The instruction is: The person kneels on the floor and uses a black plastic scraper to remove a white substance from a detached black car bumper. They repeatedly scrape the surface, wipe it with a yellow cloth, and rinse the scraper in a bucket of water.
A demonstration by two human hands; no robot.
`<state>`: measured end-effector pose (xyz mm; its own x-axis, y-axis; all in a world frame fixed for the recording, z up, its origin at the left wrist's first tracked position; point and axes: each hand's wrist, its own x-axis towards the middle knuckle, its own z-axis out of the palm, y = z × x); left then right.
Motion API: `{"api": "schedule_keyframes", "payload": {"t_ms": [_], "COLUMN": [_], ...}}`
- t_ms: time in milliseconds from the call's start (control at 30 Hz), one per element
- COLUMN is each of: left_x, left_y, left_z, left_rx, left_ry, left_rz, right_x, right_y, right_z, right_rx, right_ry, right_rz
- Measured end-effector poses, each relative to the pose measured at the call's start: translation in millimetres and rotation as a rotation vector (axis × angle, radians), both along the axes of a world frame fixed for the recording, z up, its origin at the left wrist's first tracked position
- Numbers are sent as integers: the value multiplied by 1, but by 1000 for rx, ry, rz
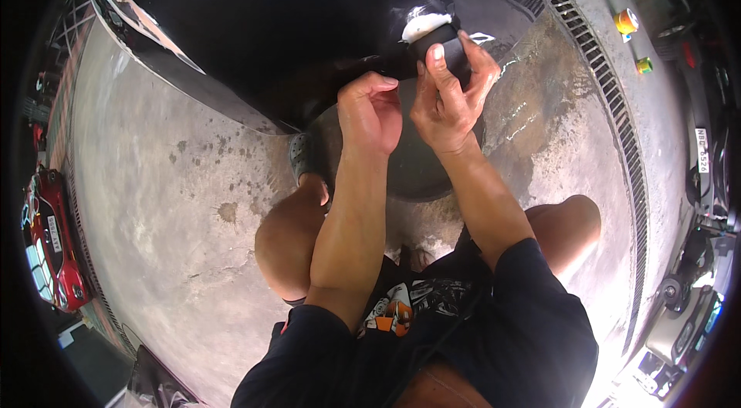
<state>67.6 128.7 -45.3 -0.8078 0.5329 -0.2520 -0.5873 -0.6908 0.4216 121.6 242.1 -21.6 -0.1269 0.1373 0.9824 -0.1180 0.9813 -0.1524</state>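
Pinching a black block between thumb and fingers, right hand was near the glossy car panel, left hand was curled beside, grip unclear.

Car body before the hands, floor grating right, another car far left.

Upper centre: black car panel, cut by the top edge; black pad, partly hidden by the right hand.
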Motion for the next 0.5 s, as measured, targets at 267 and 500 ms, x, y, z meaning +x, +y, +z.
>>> {"api": "schedule_keyframes", "payload": {"t_ms": [267,500], "left_x": [1,-2], "left_y": [0,-2], "left_z": [6,3], "left_rx": [-1,10], "left_ry": [36,-5], "left_rz": [-2,-44], "right_x": [1,1], "right_y": [-2,-4], "right_z": [-8,-3], "right_rx": [-27,-61], "right_ry": [38,15], "right_rz": [-14,-11]}}
